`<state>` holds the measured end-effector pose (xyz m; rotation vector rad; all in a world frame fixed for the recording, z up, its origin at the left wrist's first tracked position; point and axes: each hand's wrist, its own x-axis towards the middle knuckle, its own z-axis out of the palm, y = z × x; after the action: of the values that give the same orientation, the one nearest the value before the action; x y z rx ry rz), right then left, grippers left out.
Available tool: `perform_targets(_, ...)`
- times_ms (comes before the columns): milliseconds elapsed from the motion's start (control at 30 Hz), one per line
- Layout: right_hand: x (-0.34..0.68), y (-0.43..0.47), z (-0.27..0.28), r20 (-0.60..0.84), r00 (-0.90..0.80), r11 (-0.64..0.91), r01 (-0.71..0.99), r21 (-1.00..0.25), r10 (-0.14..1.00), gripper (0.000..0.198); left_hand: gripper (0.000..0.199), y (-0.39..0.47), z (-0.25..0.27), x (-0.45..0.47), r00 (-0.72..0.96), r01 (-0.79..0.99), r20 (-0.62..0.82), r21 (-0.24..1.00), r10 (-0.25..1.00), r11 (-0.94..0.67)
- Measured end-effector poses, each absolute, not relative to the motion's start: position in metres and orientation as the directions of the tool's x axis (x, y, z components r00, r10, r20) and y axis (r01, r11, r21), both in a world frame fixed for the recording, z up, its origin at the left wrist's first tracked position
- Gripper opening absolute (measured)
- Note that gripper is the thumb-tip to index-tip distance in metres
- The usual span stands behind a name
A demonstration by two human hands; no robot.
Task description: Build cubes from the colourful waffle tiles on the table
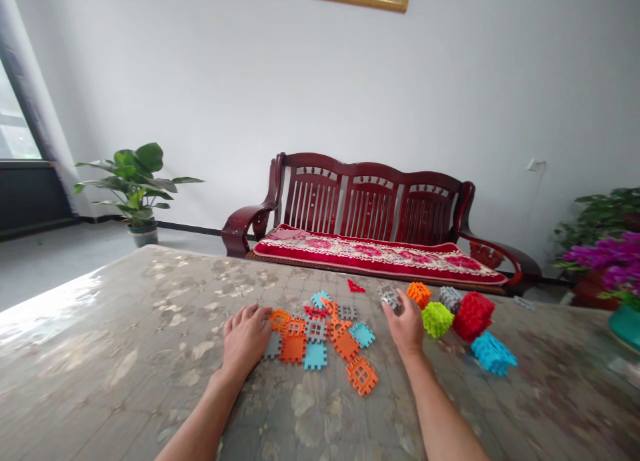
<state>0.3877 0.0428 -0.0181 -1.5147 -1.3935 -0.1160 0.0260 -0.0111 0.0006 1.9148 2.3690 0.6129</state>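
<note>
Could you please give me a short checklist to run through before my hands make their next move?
1. Grey block held by the right hand: ok, thumb and fingers are around it.
2. Left hand gripping the yellow-orange piece by its fingertips: cannot tell.
3. Red triangular piece gathered with the other flat pieces: not ok, it lies apart, toward the bench.
4. Green block on the table: ok, to the right of the right hand.
5. Flat pieces between the hands locked together: cannot tell at this size.
</note>
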Motion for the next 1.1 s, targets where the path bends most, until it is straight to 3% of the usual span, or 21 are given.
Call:
perform_targets(133, 0.406, 0.053, -0.020, 0.726, 0.381, 0.149, 0.822, -0.549, 0.573, 0.053, 0.039, -0.010, -0.001, 0.026, -0.244, 0.934, 0.223, 0.315, 0.944, 0.167)
perform_targets(300, 0.410, 0.060, -0.028, 0.634, 0.398, 0.105, 0.789, -0.605, 0.663, 0.059, 0.039, -0.009, -0.002, 0.025, -0.247, 0.933, 0.211, 0.315, 0.946, 0.173)
perform_targets(500, 0.416, 0.065, -0.035, 0.547, 0.472, 0.042, 0.730, -0.682, 0.691, 0.063, 0.039, -0.008, -0.004, 0.024, -0.246, 0.933, 0.216, 0.316, 0.945, 0.171)
perform_targets(733, 0.418, 0.067, -0.038, 0.564, 0.439, 0.043, 0.762, -0.646, 0.700, 0.062, 0.039, -0.009, -0.003, 0.025, -0.246, 0.935, 0.213, 0.308, 0.946, 0.173)
perform_targets(933, 0.396, 0.053, -0.018, 0.773, 0.289, 0.225, 0.847, -0.481, 0.565, 0.042, 0.039, -0.009, -0.001, 0.026, -0.249, 0.933, 0.205, 0.313, 0.947, 0.177)
perform_targets(1100, 0.355, 0.046, -0.016, 0.685, -0.002, 0.430, 0.780, -0.455, 0.728, 0.028, 0.039, -0.009, -0.003, 0.025, -0.241, 0.933, 0.214, 0.318, 0.947, 0.166)
